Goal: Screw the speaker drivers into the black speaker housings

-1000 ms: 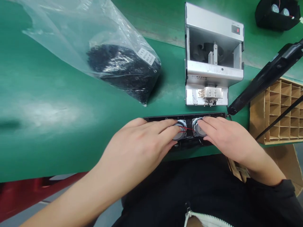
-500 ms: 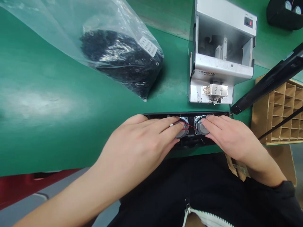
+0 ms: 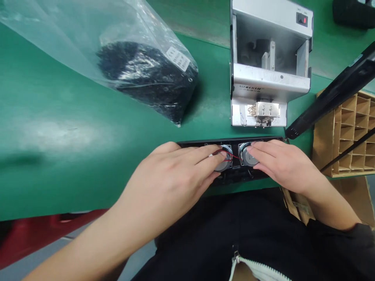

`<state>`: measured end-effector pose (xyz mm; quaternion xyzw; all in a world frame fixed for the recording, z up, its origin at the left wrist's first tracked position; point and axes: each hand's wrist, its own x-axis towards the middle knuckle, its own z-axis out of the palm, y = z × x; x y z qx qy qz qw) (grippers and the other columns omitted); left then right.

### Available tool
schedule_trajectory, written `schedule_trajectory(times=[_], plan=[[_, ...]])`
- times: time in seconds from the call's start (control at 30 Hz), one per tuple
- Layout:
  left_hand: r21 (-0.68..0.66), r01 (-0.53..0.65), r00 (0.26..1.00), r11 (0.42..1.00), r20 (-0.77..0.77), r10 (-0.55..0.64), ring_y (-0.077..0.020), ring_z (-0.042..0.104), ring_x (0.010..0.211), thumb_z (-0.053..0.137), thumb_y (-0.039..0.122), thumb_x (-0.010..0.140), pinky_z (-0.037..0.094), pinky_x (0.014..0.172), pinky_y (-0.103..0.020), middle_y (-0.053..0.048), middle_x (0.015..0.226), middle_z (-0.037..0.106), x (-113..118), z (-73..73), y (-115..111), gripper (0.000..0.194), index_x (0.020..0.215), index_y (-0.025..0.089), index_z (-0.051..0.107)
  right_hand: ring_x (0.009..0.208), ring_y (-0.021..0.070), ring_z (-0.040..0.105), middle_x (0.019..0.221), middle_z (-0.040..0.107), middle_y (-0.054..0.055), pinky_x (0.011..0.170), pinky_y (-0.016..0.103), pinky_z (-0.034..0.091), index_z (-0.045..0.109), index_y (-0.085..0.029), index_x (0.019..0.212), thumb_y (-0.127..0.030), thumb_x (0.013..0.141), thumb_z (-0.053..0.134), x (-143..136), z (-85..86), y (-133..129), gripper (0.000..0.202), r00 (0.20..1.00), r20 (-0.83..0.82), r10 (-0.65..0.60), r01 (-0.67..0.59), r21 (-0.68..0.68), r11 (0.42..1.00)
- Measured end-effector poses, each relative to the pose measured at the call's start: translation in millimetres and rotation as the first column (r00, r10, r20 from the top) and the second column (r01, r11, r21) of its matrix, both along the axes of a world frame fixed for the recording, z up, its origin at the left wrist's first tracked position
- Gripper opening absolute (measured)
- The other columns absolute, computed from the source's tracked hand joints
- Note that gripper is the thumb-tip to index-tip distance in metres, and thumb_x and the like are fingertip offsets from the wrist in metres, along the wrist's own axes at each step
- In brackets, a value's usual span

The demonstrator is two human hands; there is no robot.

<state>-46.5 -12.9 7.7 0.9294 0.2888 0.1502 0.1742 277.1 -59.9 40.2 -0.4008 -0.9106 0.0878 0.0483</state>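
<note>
A long black housing [image 3: 236,175] lies on the green table near its front edge, with two round speakers set in it. My left hand [image 3: 172,168] covers the housing's left part, its fingertips on the left speaker [image 3: 223,165]. My right hand [image 3: 281,164] rests over the right part, fingertips on the right speaker [image 3: 247,156]. Both hands have their fingers curved around the speakers. Thin red wires [image 3: 231,155] run between the two speakers, and a small white connector shows beside my left fingers. The ends of the housing are partly hidden beneath my hands.
Behind the housing stands a silver machine [image 3: 271,84] with a lit red switch. A clear bag of black small parts [image 3: 149,74] lies at the back left. On the right are a black bar [image 3: 331,95], a divided cardboard box [image 3: 328,144] and a black container [image 3: 353,15].
The camera view has shifted slightly. Both hands remain on the speakers, with hardly any movement against the housing.
</note>
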Motion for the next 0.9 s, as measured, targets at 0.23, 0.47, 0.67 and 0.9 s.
schedule_trajectory(times=[0.23,0.47,0.67,0.9], plan=[[-0.006,-0.052,0.998,0.999,0.021,0.052,-0.0298,0.097,0.117,0.051,0.024,0.130,0.063,0.080,-0.052,-0.008,0.138,0.097,-2.6,-5.6,-4.3,0.031,0.142,0.032,0.078,0.115,0.0274,0.089,0.147,0.093,0.020,0.099,0.046,0.081,0.078,-0.011,0.156,-0.022,0.125,0.068,0.9,-0.5,0.2,0.035,0.999,0.045,-0.018,0.022,-0.098,0.995],[0.008,-0.050,0.999,0.999,0.014,0.050,-0.0295,0.097,0.112,0.049,0.024,0.129,0.061,0.075,-0.053,-0.008,0.137,0.098,1.5,-4.6,-2.3,0.037,0.138,0.030,0.085,0.111,0.0285,0.089,0.142,0.093,0.022,0.093,0.046,0.081,0.080,-0.008,0.151,-0.024,0.124,0.070,1.5,3.5,4.2,0.033,1.000,0.031,-0.001,0.004,-0.098,0.995],[-0.025,-0.067,0.997,0.997,0.023,0.068,-0.0314,0.097,0.107,0.052,0.027,0.128,0.058,0.073,-0.052,-0.007,0.134,0.098,1.3,-5.4,-3.1,0.038,0.137,0.033,0.088,0.113,0.0282,0.087,0.147,0.092,0.022,0.097,0.047,0.082,0.079,-0.010,0.158,-0.024,0.125,0.067,0.6,5.8,4.3,0.038,0.996,0.087,0.021,-0.010,-0.120,0.993],[0.044,-0.027,1.000,0.999,0.012,0.027,-0.0309,0.097,0.108,0.052,0.021,0.127,0.059,0.071,-0.052,-0.011,0.135,0.098,3.0,-4.7,-0.5,0.037,0.134,0.026,0.089,0.107,0.0258,0.085,0.147,0.094,0.020,0.094,0.044,0.080,0.080,-0.008,0.157,-0.022,0.127,0.063,-2.7,3.9,2.9,0.038,0.995,0.093,0.039,-0.033,-0.062,0.998]])
